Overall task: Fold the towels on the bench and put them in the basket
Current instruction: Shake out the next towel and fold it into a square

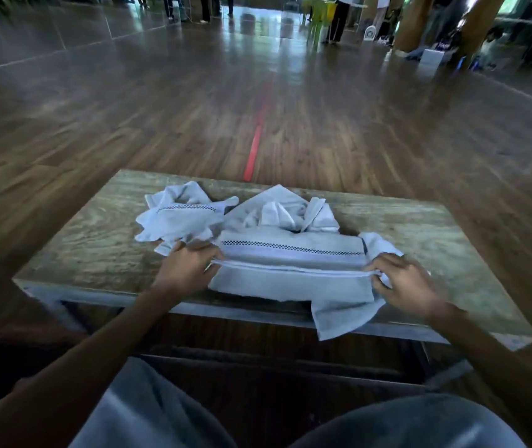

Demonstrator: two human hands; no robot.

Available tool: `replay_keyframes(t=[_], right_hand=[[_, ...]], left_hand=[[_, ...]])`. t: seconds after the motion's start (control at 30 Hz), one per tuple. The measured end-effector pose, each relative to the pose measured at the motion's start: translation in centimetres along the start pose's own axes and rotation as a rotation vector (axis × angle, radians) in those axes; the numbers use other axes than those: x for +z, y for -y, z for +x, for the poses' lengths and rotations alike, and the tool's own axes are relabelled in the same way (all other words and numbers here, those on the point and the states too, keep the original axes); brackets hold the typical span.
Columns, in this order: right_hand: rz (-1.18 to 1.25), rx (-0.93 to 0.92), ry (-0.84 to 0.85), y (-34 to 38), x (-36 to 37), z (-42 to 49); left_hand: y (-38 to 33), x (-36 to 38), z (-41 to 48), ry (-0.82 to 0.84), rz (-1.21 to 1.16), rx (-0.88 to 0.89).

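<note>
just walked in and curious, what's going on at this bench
Someone seated is folding a grey towel on the wooden bench. The left hand and right hand each pinch one end of its folded edge. A crumpled towel lies further left and a rumpled pile just behind, both unfolded.

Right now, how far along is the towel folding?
Done: no finished towel shows, and no basket is in view. In hand: left grip and right grip pinch the ends of the front towel, half folded on the bench. Left: the crumpled towel at back left and the heap behind, then basketing.
</note>
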State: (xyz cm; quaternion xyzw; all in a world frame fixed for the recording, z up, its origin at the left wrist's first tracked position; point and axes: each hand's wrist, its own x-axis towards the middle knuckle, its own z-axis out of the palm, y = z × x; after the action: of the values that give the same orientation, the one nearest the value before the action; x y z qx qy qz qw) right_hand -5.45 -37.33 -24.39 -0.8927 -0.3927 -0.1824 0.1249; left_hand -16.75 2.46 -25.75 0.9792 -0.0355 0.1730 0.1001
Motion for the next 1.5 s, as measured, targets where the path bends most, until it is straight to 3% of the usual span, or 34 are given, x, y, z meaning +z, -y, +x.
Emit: replay_keyframes(t=[0.07, 0.2, 0.37, 0.43, 0.77, 1.07, 1.17, 1.27, 1.4, 1.5], right_hand=[[0.003, -0.017, 0.038, -0.2, 1.6, -1.8], [0.024, 0.054, 0.109, -0.2, 2.5, -3.1], [0.01, 0.133, 0.049, 0.8, 1.1, -2.6], [-0.017, 0.12, 0.051, 1.2, 1.0, -3.0], [-0.322, 0.03, 0.199, 3.0, 1.9, -1.8], [-0.468, -0.066, 0.106, 2.2, 1.3, 0.3], [-0.468, -0.042, 0.088, 1.6, -2.2, 2.7], [-0.368, 0.075, 0.114, 1.4, -7.4, 6.2], [0.165, 0.208, 0.454, 1.5, -14.8, 11.1], [0.113, 0.216, 0.305, 1.6, -18.6, 13.5]], left_hand=[[0.4, 1.2, -1.4, 0.021, -0.025, 0.066], [0.2, 1.9, -2.1, 0.121, -0.098, -0.012], [0.1, 1.0, -2.0, 0.021, -0.119, -0.009], [0.0, 0.9, -2.6, 0.074, -0.12, 0.01], [0.2, 1.2, -2.5, 0.189, 0.141, 0.166], [0.2, -0.7, -0.5, 0.098, 0.236, 0.315], [0.4, -3.8, 1.4, 0.059, 0.22, 0.253], [-0.5, -9.1, 4.3, 0.037, 0.14, 0.144], [-1.2, -16.5, 8.2, 0.198, -0.115, -0.032], [-1.6, -20.0, 10.2, 0.163, -0.066, -0.039]])
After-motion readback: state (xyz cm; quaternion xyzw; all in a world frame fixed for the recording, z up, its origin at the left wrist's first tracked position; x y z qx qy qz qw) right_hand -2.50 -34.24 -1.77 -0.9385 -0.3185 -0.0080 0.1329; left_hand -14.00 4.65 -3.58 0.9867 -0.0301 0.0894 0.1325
